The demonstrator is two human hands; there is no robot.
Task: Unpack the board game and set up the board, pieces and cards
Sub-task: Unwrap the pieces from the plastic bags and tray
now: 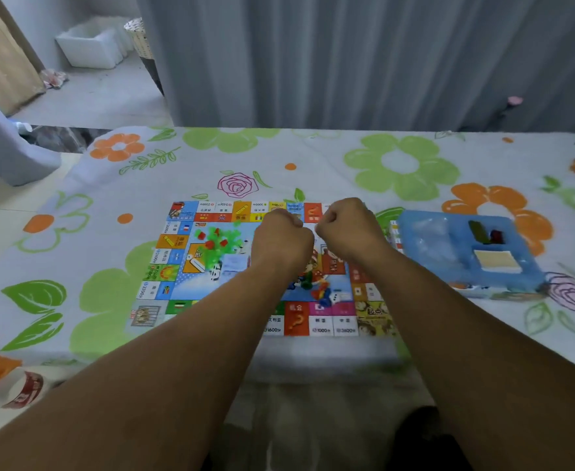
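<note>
The colourful game board (177,266) lies flat on the flowered cloth. A heap of small green and red houses (218,244) sits on its left half. A few coloured pawns and a white die (325,295) lie near its lower right. My left hand (281,239) and my right hand (349,229) hover over the board's far middle, both fisted and knuckle to knuckle. A small pale item (310,229) shows between them, mostly hidden by the fingers; I cannot tell what it is.
The blue plastic tray (428,243) sits in its box right of the board, holding a pale card stack (496,261) and a few dark green and red pieces (485,232). A grey curtain hangs behind the table. A white bin (90,45) stands on the floor, far left.
</note>
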